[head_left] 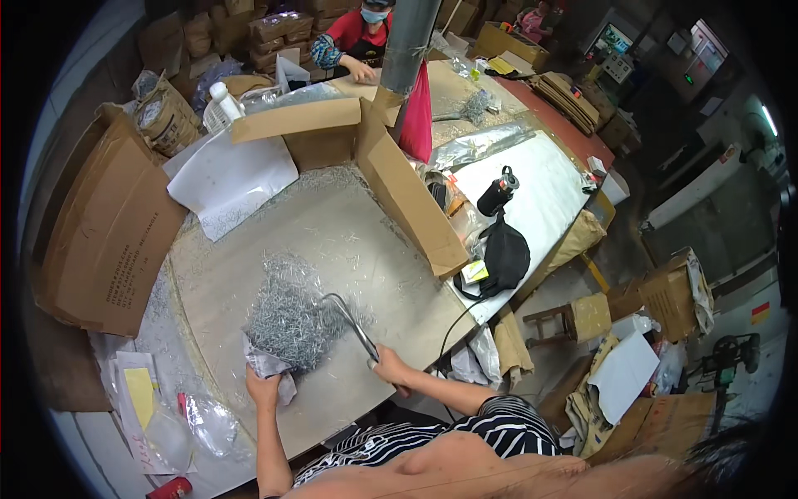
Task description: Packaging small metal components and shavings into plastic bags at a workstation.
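Observation:
A loose heap of thin, silvery metal pins (295, 324) lies on the flat board (374, 241) before me; their exact kind is too small to make out. My left hand (263, 385) is closed on a crumpled whitish plastic bag (268, 363) at the heap's near edge. In my right hand (391, 367) is the handle of a bent metal rod tool (356, 326), whose curved end reaches to the right side of the heap. Loose pins are scattered over the board around the heap.
Cardboard walls (407, 191) edge the board's far side. At left stand a large carton (108, 224) and a white sheet (241, 183). A black bottle (499, 191) and black bag (503, 254) sit right. Beyond a grey post (407, 50), another person (357, 41) works.

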`<action>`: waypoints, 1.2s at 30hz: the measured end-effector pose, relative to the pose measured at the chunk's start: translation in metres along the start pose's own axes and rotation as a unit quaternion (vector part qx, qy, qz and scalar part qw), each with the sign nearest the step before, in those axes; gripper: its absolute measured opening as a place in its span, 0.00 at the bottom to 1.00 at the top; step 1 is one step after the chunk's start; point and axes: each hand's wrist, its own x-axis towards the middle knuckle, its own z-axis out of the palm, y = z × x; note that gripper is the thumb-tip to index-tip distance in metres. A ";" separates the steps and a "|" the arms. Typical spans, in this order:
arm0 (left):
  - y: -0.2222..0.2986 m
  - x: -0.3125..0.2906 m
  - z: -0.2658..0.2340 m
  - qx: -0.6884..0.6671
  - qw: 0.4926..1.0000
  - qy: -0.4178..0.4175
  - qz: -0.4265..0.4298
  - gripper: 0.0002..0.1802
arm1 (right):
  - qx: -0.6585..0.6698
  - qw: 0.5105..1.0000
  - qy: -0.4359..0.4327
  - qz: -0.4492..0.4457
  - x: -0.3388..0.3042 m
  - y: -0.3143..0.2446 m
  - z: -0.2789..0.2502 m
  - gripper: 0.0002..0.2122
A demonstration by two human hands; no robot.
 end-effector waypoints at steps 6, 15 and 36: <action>0.134 0.045 -0.051 0.040 0.998 0.032 0.035 0.35 | 0.412 0.858 -0.204 0.229 -0.028 -0.048 -0.023 0.11; 0.313 0.082 -0.096 0.200 0.853 0.195 0.442 0.40 | 0.409 0.892 -0.189 0.032 0.027 -0.114 -0.028 0.17; 0.369 0.093 -0.122 0.359 0.782 0.170 0.481 0.27 | 0.452 0.849 -0.273 0.019 0.047 -0.164 -0.078 0.10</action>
